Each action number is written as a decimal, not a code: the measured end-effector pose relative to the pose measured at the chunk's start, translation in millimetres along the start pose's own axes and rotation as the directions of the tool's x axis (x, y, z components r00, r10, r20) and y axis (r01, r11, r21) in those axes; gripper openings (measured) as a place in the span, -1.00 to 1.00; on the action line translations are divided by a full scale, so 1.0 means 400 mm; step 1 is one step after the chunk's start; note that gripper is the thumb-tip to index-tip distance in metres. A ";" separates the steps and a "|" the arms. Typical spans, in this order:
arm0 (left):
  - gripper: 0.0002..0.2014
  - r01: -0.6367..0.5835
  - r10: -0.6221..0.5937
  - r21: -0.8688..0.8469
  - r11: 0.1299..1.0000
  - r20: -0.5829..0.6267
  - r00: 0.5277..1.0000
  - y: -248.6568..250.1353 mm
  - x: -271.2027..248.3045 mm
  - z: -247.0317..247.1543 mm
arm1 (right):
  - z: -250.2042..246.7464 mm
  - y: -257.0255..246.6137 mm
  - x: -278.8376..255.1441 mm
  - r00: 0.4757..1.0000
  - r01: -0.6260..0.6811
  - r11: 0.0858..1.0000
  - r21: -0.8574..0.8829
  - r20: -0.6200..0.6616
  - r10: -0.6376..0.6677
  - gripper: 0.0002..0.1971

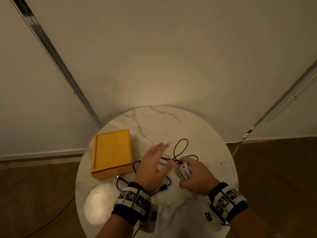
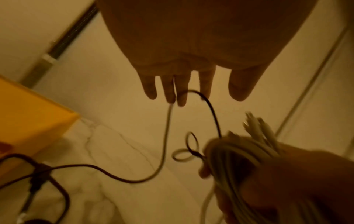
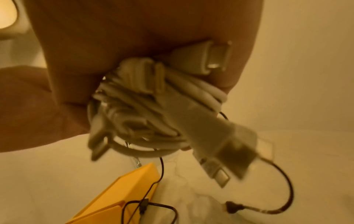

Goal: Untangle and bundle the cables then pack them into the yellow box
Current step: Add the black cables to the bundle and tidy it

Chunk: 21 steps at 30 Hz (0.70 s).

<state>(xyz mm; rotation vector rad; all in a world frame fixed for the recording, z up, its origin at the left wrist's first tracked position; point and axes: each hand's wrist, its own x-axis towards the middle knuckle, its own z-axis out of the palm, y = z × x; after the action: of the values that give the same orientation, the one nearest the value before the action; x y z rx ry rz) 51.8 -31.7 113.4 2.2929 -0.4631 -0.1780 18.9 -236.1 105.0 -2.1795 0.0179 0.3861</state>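
Yellow box (image 1: 112, 152) lies open on the marble table (image 1: 205, 138), left of the hands, with nothing seen inside; its long side runs away from the person; the right hand (image 1: 194, 176) grips a white bundle (image 3: 153, 109); the left hand (image 1: 152, 164) hovers with straight fingers over the loose black cable (image 1: 180, 150) beside the box.

The left hand (image 1: 155, 166) hides part of the black cable (image 1: 180, 148). The white cable bundle (image 3: 153, 106) is blurred; the yellow box (image 3: 118, 197) is cut off below it
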 end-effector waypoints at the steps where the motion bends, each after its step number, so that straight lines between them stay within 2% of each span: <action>1: -0.54 0.021 -0.021 0.013 1.000 0.057 0.998 0.013 0.003 0.017 | 0.005 -0.008 -0.001 1.000 0.024 1.000 -0.008 -0.001 -0.024 -0.46; 3: -0.71 0.093 -0.091 -0.032 0.995 0.073 0.993 0.028 0.013 0.033 | 0.009 -0.016 -0.002 0.998 0.053 0.998 -0.025 -0.023 -0.053 -0.49; 4: -0.74 0.092 -0.090 -0.035 0.995 0.057 0.994 0.028 0.017 0.033 | 0.007 -0.017 -0.001 0.998 0.051 0.997 -0.050 -0.037 -0.053 -0.49; 7: -0.71 0.055 -0.055 0.037 0.998 0.019 0.998 0.008 0.019 0.006 | -0.010 -0.013 -0.002 0.999 -0.005 0.963 -0.270 -0.047 -0.008 -0.40; 9: -0.69 0.059 -0.058 0.015 0.998 -0.054 0.997 -0.011 0.018 -0.026 | -0.014 -0.006 -0.004 0.998 -0.052 0.915 -0.400 -0.037 0.041 -0.34; 12: -0.68 0.041 -0.055 -0.073 0.996 -0.199 0.978 -0.025 0.013 -0.074 | -0.009 0.000 -0.002 0.994 -0.108 0.899 -0.424 -0.033 0.104 -0.30; 14: -0.68 0.005 -0.047 -0.148 0.989 -0.278 0.959 -0.018 0.006 -0.097 | -0.002 0.001 0.002 0.990 -0.118 0.897 -0.426 0.017 0.138 -0.26; 18: -0.67 -0.059 -0.030 -0.246 0.967 -0.343 0.939 0.016 -0.008 -0.115 | 0.019 -0.007 0.005 0.981 -0.114 0.897 -0.427 0.096 0.171 -0.19; 21: -0.67 -0.121 -0.032 -0.346 0.930 -0.404 0.914 0.048 -0.009 -0.139 | 0.033 0.003 0.005 0.973 -0.125 0.883 -0.452 0.119 0.199 -0.24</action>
<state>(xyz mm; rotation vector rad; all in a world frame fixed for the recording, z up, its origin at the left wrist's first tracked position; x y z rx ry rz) 58.0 -5.2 165.5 1.8808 -0.2405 0.2191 17.2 -226.2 96.4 -2.5971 0.0247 0.7228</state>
